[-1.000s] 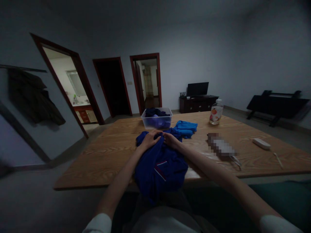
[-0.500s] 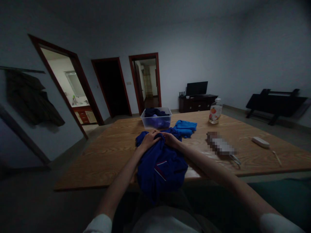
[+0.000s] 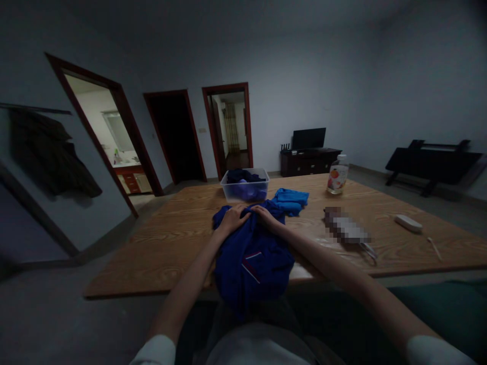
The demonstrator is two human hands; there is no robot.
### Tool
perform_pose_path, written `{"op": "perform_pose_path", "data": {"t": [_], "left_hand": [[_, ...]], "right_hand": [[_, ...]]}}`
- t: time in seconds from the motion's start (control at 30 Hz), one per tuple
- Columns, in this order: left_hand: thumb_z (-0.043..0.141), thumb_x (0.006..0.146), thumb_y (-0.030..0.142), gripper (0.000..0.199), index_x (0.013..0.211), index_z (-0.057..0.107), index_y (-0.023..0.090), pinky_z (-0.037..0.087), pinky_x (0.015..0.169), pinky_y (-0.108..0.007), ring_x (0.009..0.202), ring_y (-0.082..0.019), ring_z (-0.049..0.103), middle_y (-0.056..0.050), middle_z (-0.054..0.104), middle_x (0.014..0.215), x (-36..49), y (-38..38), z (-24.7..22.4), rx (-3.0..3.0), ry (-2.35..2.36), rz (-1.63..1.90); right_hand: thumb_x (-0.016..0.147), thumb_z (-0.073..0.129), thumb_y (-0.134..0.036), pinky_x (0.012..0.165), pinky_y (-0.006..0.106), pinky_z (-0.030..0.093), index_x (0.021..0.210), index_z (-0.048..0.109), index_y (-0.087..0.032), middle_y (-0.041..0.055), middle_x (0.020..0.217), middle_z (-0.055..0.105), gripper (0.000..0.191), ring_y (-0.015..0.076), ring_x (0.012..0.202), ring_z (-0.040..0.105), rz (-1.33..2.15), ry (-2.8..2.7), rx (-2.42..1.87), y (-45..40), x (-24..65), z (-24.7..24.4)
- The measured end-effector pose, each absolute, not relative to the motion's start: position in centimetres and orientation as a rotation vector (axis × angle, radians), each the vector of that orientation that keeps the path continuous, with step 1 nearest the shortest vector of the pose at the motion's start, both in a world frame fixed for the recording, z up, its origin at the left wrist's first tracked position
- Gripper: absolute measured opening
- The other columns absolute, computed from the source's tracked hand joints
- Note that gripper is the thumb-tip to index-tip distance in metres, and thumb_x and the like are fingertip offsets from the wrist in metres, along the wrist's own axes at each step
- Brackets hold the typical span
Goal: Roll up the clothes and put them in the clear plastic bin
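Observation:
A dark blue garment (image 3: 254, 258) with a red and white trim mark lies bunched on the wooden table and hangs over its front edge. My left hand (image 3: 233, 219) is closed on the upper part of the cloth. Beside it, my right hand (image 3: 265, 218) pinches the same cloth, the fingertips of both hands close together. Just behind the garment stands a clear plastic bin (image 3: 245, 190) with dark and purple cloth inside. A lighter blue folded cloth (image 3: 291, 201) touches the garment's right side at the back.
On the right of the wooden table (image 3: 160, 253) are a bottle (image 3: 337, 176) with a fruit label, a blurred-out item (image 3: 347, 228) with a strap, a white oblong object (image 3: 408, 223) and a thin pale stick (image 3: 434, 248).
The fingers of my right hand have shifted slightly on the cloth and look straighter. My left hand and the garment have barely moved.

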State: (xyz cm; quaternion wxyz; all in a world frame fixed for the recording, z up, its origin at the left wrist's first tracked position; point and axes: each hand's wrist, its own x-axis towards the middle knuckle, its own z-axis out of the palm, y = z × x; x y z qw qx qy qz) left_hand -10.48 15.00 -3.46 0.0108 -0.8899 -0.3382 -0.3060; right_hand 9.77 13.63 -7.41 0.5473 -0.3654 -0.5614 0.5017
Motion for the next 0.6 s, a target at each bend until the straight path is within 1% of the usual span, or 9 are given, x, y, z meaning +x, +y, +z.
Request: {"op": "perform_pose_path", "data": {"t": [0.07, 0.2, 0.4, 0.5, 0.6], "left_hand": [[0.053, 0.104, 0.047, 0.037, 0.123, 0.069, 0.019, 0.054, 0.094, -0.036, 0.105, -0.025, 0.069, -0.01, 0.071, 0.119, -10.55, 15.06, -3.41, -2.767, -1.069, -0.932], [0.052, 0.104, 0.049, 0.039, 0.119, 0.07, 0.017, 0.054, 0.092, -0.036, 0.103, -0.026, 0.069, -0.012, 0.072, 0.115, -10.66, 15.13, -3.3, -2.76, -1.078, -0.862], [0.049, 0.104, 0.055, 0.044, 0.118, 0.07, 0.02, 0.052, 0.093, -0.035, 0.101, -0.025, 0.069, -0.01, 0.072, 0.114, -10.92, 15.24, -3.08, -2.84, -1.046, -0.927], [0.044, 0.105, 0.058, 0.048, 0.111, 0.07, 0.017, 0.052, 0.088, -0.035, 0.096, -0.025, 0.069, -0.011, 0.073, 0.107, -10.96, 15.46, -3.16, -2.881, -1.065, -0.927], [0.04, 0.106, 0.059, 0.051, 0.103, 0.069, 0.016, 0.051, 0.086, -0.034, 0.092, -0.025, 0.069, -0.011, 0.072, 0.101, -10.83, 15.8, -3.44, -2.891, -1.105, -0.934]], "right_hand": [[0.082, 0.074, -0.051, 0.071, 0.027, 0.042, 0.098, 0.069, -0.022, 0.0013, 0.091, 0.065, 0.034, 0.0173, 0.082, 0.055, 1.171, -1.343, -0.895, 13.71, 9.71, -7.38], [0.077, 0.081, -0.049, 0.073, 0.025, 0.039, 0.094, 0.07, -0.02, -0.0002, 0.089, 0.063, 0.035, 0.0157, 0.083, 0.053, 1.14, -1.371, -0.912, 13.54, 9.75, -7.24], [0.077, 0.08, -0.046, 0.065, 0.023, 0.036, 0.098, 0.07, -0.021, -0.0007, 0.089, 0.063, 0.034, 0.0141, 0.078, 0.053, 1.223, -1.32, -0.903, 13.23, 9.92, -7.05], [0.073, 0.083, -0.043, 0.063, 0.024, 0.037, 0.097, 0.069, -0.02, -0.0002, 0.083, 0.063, 0.036, 0.0143, 0.074, 0.053, 1.275, -1.275, -0.893, 13.1, 9.78, -6.84], [0.072, 0.084, -0.039, 0.067, 0.027, 0.041, 0.094, 0.069, -0.018, 0.0021, 0.08, 0.066, 0.034, 0.0166, 0.076, 0.056, 1.318, -1.236, -0.873, 12.8, 9.58, -6.46]]}}
